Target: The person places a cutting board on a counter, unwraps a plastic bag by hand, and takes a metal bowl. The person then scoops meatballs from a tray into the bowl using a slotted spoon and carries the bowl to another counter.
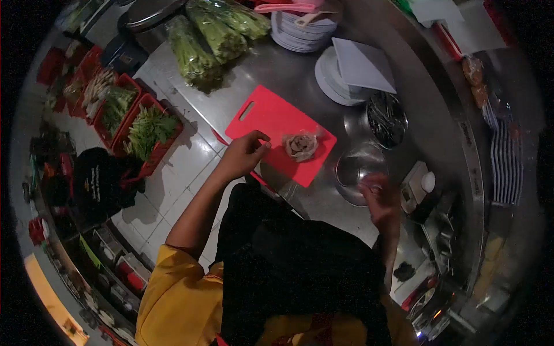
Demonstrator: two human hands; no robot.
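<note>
A red cutting board (271, 115) lies on the steel counter, and on it sits a small clear plastic bag (301, 145) of brownish pieces. My left hand (247, 154) is over the board's near left edge, fingers bent, apart from the bag; whether it holds anything small cannot be made out. On the right, my right hand (381, 199) is at the near rim of a round metal bowl (360, 164), its fingers curled together and blurred. Behind that bowl stands another metal bowl with dark, long pieces (386, 118) in it.
Bagged green vegetables (199, 52) lie at the counter's back left. Stacked plates (303, 32), a white square plate (363, 64) and a white scale (414, 187) stand around the back and right. Red crates of vegetables (151, 130) are on the floor at left.
</note>
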